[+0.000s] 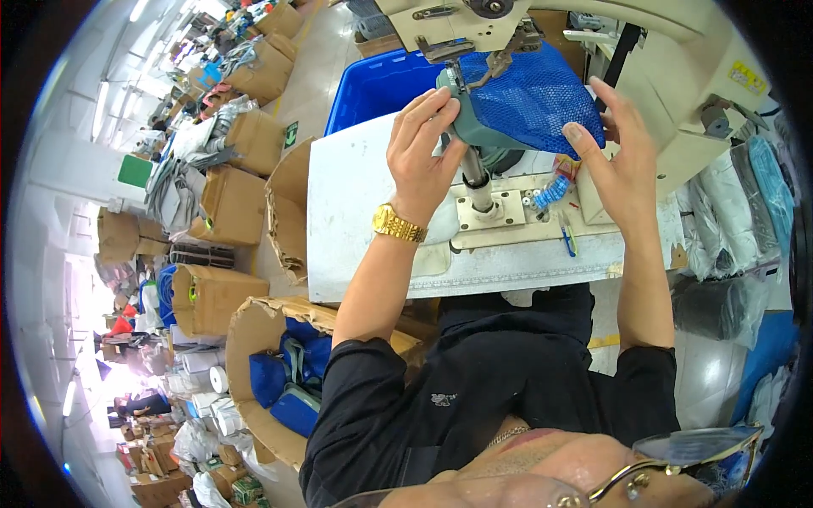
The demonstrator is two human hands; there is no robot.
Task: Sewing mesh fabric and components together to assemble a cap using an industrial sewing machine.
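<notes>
A blue mesh piece with a grey-green fabric part lies over the post of a sewing machine, under its needle area. My left hand, a gold watch on its wrist, rests with stretched fingers against the left edge of the grey-green part. At the right edge of the mesh is my right hand, its thumb over the near face and its fingers around the far side. The metal post stands on the machine's base plate below the fabric.
Behind the white table stands a blue bin. Small scissors and a blue beaded-looking item lie by the base plate. To the left, a carton holds blue pieces. Plastic-wrapped bundles are at right.
</notes>
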